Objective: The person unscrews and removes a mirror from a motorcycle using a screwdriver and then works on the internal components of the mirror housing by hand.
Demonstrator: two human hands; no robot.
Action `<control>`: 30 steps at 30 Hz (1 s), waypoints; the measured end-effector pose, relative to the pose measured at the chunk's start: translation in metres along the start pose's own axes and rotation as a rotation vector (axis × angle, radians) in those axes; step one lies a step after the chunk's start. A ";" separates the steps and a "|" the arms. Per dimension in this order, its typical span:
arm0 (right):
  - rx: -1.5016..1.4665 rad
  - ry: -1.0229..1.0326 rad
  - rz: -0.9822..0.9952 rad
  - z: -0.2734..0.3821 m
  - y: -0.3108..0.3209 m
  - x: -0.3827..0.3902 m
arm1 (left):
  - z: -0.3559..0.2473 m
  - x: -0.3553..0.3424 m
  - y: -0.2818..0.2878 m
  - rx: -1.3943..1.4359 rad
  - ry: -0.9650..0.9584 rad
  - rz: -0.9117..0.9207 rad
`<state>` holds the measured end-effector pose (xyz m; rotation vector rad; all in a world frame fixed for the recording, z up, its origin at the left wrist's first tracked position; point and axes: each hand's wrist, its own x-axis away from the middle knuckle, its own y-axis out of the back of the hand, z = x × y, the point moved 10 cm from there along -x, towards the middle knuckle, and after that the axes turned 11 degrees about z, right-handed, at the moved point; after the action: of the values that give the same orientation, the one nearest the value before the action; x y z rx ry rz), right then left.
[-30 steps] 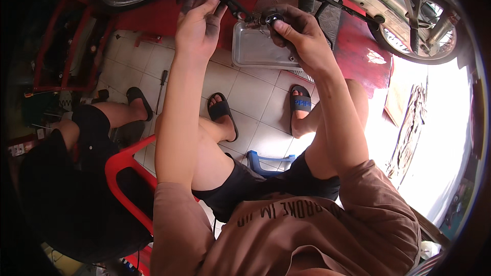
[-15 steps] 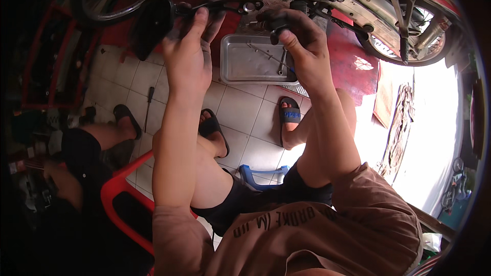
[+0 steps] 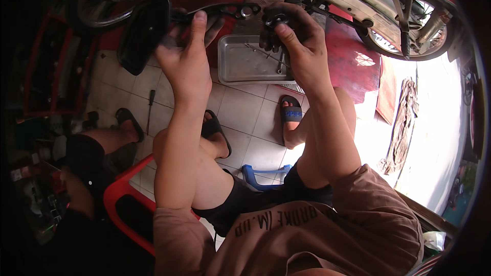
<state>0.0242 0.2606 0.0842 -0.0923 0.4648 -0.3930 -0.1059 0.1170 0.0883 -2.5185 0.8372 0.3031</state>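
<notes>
My left hand holds a black motorcycle side mirror, its thumb raised and its blackened fingers behind the stem. The mirror head hangs to the left of the hand. Its curved stem reaches right and ends in a round eye. My right hand, also smeared black, pinches a small dark, shiny part between thumb and fingers; its exact kind is hidden. The two hands are apart, raised above a metal tray.
Wrenches lie in the tray. A motorcycle stands at the back on a red surface. On the tiles is a long screwdriver. Another person's leg is at left beside a red chair. A blue stool is below me.
The mirror head has swung down and left, turning its broad face more into view. My right hand has shifted slightly, turning the small part. Both hands keep their hold.
</notes>
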 end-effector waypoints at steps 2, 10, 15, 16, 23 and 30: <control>0.008 0.020 -0.047 0.001 0.000 0.000 | 0.000 0.001 0.003 -0.019 -0.013 -0.027; 0.091 -0.038 -0.060 -0.010 0.002 0.002 | -0.006 0.007 -0.005 -0.058 -0.104 -0.012; 0.090 -0.089 -0.111 -0.018 0.006 0.004 | -0.004 0.006 -0.002 -0.258 -0.123 0.048; 0.113 -0.090 -0.130 -0.019 0.010 0.004 | -0.005 0.007 -0.003 -0.273 -0.133 0.056; 0.120 -0.177 -0.150 -0.021 0.004 0.005 | -0.002 0.004 -0.005 -0.355 -0.108 0.074; 0.245 -0.225 -0.125 -0.025 0.018 0.006 | 0.033 -0.003 -0.003 -0.022 0.137 0.088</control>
<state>0.0240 0.2748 0.0566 0.0717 0.1866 -0.5524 -0.1078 0.1372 0.0614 -2.5495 1.0049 0.1702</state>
